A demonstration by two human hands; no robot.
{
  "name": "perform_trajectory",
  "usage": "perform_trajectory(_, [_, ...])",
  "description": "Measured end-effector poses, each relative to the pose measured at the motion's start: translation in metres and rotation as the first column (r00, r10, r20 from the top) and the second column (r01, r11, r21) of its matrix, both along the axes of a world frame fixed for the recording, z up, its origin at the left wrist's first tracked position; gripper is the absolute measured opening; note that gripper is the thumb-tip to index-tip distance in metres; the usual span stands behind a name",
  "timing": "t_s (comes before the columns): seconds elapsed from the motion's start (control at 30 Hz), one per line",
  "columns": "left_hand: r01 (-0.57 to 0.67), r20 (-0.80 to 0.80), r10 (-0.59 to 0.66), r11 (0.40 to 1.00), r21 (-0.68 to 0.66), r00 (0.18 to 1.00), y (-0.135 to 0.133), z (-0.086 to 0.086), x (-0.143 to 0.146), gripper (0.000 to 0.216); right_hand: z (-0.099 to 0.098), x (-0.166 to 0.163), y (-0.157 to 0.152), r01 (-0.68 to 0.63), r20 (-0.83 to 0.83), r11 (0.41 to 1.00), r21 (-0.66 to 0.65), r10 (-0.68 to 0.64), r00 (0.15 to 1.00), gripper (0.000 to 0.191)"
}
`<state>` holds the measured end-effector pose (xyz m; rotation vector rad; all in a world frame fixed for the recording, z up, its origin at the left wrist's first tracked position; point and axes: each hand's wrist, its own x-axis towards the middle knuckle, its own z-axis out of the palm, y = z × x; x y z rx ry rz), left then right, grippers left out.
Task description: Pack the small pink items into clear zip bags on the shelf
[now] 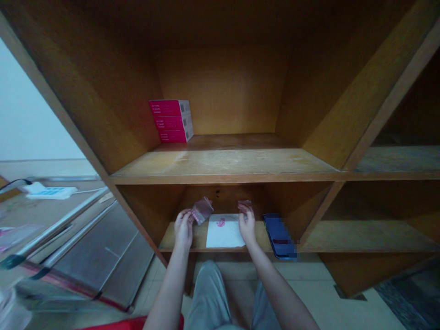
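On the lower shelf lies a white sheet of paper (225,233) with a small cluster of pink pieces (220,222) on it. To its left, my left hand (184,228) pinches a small clear zip bag (202,210) with something pinkish showing in it. Over the paper's right edge, my right hand (246,225) has its fingers closed on another small clear zip bag (244,203), tilted toward the back of the shelf. What this second bag holds is too small to make out.
Three stacked pink boxes (172,121) stand on the upper shelf at left. A dark blue phone-like object (280,233), partly blurred, lies right of the paper and overhangs the shelf edge. A metal-framed cart (92,243) and a white power strip (51,191) are at left.
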<state>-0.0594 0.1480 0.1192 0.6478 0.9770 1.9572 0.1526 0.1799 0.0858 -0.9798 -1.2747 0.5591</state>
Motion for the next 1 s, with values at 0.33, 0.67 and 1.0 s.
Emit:
perform_trajectory(0.33, [0.147,0.232,-0.129,0.987,-0.064,0.964,-0.023,-0.004,0.033,0.011,0.033,-0.042,-0.027,-0.634,-0.429,0.665,-0.395,0.476,0.768,0.032])
perform_trajectory(0.67, [0.206,0.026,-0.205,0.962,-0.181,0.979,-0.031,-0.011,0.038,0.048,0.030,-0.042,-0.028,-0.469,-0.263,0.786,-0.404,0.391,0.882,0.027])
perform_trajectory(1.0, [0.086,-0.383,-0.181,0.964,-0.253,0.906,-0.029,-0.022,0.036,0.017,0.024,-0.044,-0.030,-0.454,-0.279,0.800,-0.393,0.367,0.888,0.031])
